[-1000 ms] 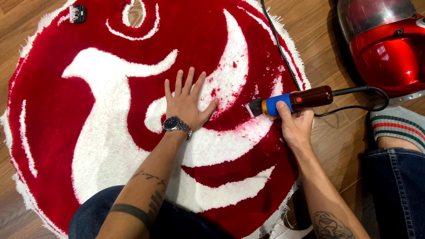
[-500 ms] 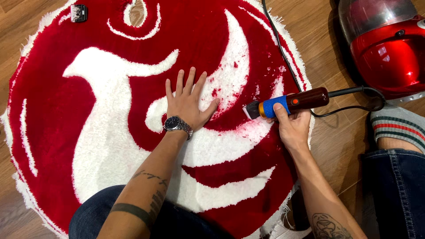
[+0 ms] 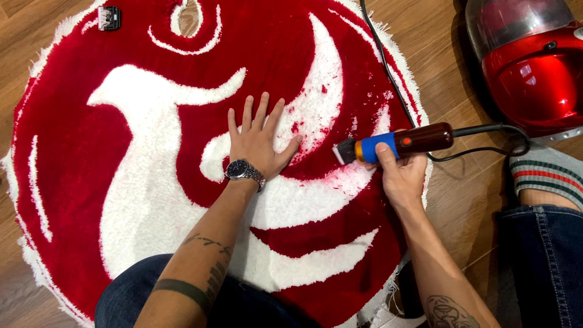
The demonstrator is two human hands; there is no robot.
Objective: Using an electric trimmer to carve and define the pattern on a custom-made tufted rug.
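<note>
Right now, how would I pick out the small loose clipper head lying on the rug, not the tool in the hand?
Start at the round red and white rug on the wooden floor and go to its far left edge. There, on the white fringe, lies the small clipper head. It is black and silver, squarish and toothed, lying alone, far from the corded clipper in the right hand.
</note>
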